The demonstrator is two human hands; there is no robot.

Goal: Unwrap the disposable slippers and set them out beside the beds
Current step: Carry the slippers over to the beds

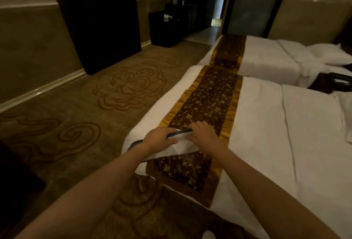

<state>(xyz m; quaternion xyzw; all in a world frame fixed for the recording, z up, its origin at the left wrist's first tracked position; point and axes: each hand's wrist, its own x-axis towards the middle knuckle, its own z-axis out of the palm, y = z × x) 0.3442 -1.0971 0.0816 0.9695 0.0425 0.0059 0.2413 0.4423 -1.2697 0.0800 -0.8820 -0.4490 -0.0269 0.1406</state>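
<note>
Dim, warm light, soft focus, wide-angle bending at the edges.

Left hand (pixel 159 139) and right hand (pixel 202 134) grip white slippers (pixel 182 146) over the bed runner (pixel 205 101).

White matt cloth sheets (pixel 266 124) covered the near bed, crossed by a runner (pixel 205 105) of dark floral woven cloth with glossy, satin-like gold borders (pixel 187 95). The slippers (pixel 182 144) at the bed's foot edge were of soft white fabric with dark, faintly shiny trim, above a patterned pile carpet (pixel 95 105) and a glossy skirting board (pixel 47 88).
</note>
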